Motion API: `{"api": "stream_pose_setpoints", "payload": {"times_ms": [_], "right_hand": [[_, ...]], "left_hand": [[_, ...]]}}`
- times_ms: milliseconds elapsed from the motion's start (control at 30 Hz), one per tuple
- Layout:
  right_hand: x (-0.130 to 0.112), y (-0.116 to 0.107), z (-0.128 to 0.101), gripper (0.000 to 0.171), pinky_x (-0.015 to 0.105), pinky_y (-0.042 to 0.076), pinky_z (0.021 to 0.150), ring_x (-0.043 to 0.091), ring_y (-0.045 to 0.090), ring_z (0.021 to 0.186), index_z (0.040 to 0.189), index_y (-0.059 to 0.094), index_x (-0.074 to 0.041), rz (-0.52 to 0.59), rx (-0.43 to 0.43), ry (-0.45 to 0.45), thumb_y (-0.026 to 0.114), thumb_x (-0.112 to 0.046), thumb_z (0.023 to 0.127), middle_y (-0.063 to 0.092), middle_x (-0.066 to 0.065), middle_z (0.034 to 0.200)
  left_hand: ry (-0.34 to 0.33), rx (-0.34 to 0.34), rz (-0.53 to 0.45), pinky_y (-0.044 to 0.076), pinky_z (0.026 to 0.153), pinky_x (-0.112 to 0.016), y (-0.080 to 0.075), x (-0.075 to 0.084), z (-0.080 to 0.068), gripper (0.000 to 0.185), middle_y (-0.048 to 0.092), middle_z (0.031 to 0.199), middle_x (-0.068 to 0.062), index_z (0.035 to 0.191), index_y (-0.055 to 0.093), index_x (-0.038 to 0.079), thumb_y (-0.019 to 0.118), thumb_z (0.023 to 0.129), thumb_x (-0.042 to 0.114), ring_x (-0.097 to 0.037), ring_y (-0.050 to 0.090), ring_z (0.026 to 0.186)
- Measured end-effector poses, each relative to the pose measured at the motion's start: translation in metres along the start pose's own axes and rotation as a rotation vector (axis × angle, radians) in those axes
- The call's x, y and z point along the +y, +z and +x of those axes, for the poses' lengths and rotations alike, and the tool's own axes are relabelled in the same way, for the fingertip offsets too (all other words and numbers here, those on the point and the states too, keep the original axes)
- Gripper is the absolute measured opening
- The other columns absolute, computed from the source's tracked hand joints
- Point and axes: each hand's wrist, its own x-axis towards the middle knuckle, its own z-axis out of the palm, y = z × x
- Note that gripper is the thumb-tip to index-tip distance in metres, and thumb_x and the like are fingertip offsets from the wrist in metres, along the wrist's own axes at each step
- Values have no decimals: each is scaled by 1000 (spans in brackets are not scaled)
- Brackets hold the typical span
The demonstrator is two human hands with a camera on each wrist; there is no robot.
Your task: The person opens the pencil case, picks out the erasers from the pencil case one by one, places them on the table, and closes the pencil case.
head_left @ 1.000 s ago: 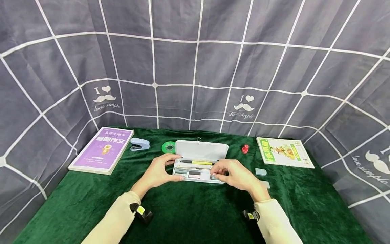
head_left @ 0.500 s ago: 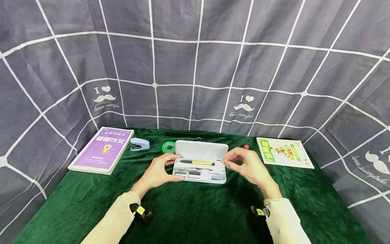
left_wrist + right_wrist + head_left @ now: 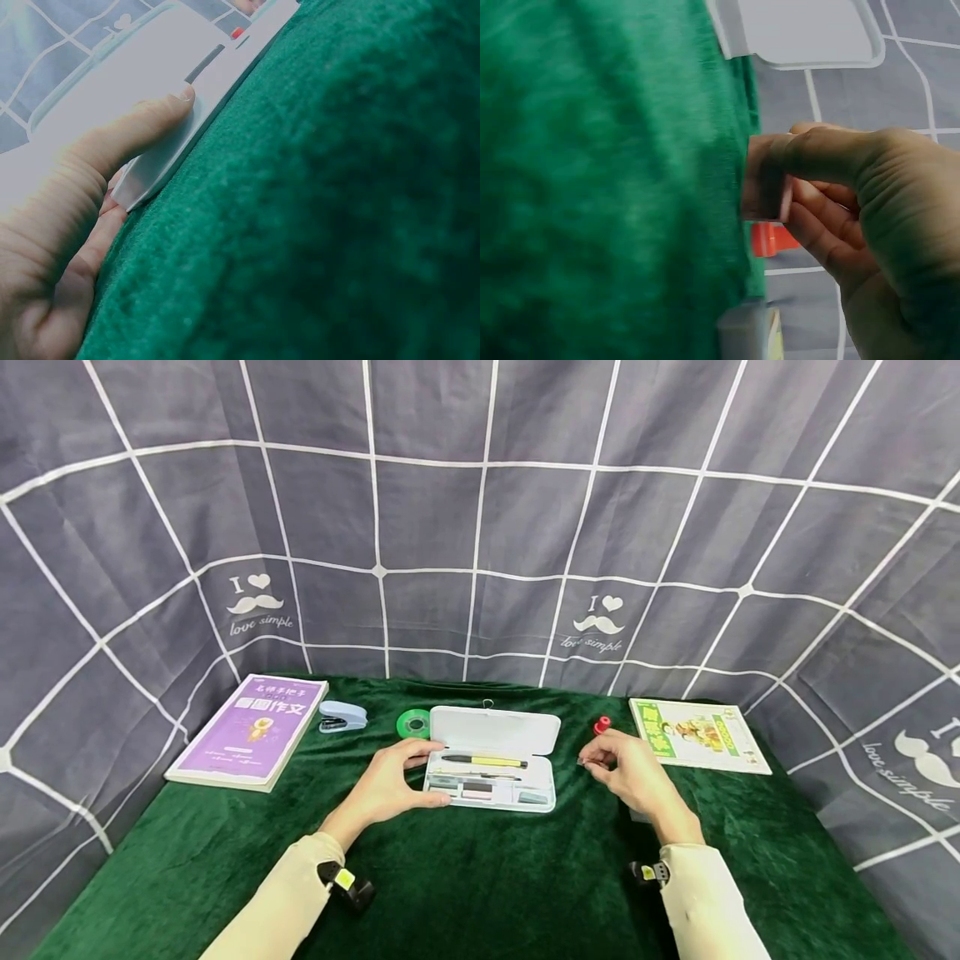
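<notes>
A white pencil case [image 3: 495, 731] lies with its lid raised. My left hand [image 3: 390, 783] grips its left end, the thumb on the front rim and the fingers round the far side. Inside are a yellow-and-black pen [image 3: 487, 761], slim pens or pencils in front of it, a dark-and-pale eraser-like block [image 3: 477, 790] and a blue-grey piece [image 3: 533, 797] in the right front compartment. To the right of the case, my right hand [image 3: 630, 772] pinches a small rectangular brownish-pink block [image 3: 761, 184] between thumb and fingers; its kind is unclear.
Behind the right hand stands a small red object [image 3: 602, 725], left of a green-and-white book [image 3: 697, 735]. A grey block [image 3: 638, 816] shows beneath the right wrist. Left of the case are a green tape roll [image 3: 413, 723], a blue stapler [image 3: 342, 717] and a purple book [image 3: 251, 731].
My right hand has left the case's right front compartment and moved right over the cloth, pinching the small block. The left hand stays on the case.
</notes>
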Motion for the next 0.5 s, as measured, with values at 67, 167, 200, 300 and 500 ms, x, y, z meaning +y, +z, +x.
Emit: {"api": "stream_pose_setpoints", "payload": {"times_ms": [67,167,200,300,500], "right_hand": [[2,4,-2,22,27,64,72,7,68,81,96,83,-11,-2,-24,0,88,10,88,72,-2,93],[3,5,-4,21,26,64,73,5,68,82,95,84,-13,9,-72,21,90,7,88,72,-2,93],[3,5,-4,21,26,64,74,5,68,82,95,85,-13,16,-89,31,90,6,89,73,-2,94],[1,3,-3,19,27,65,76,5,69,85,96,86,-13,25,-127,54,89,5,90,74,-1,96],[-3,-1,-3,17,29,66,77,7,71,85,98,86,-13,40,-137,82,89,3,92,75,-2,96]], "left_hand": [[7,-2,4,59,116,-41,1,0,1,80,69,147,-8,146,71,11,106,77,29,-30,69,135],[10,-3,9,59,116,-39,1,-1,2,80,69,147,-8,146,71,11,107,77,30,-29,70,135],[11,-2,10,59,116,-39,1,-2,2,80,69,147,-7,146,71,11,107,77,30,-28,69,135],[9,-3,12,58,116,-39,1,-3,2,80,69,147,-7,146,71,12,107,77,30,-28,69,135],[-7,-2,8,58,116,-39,1,-2,0,80,68,148,-7,146,71,12,107,77,29,-28,69,136]]}}
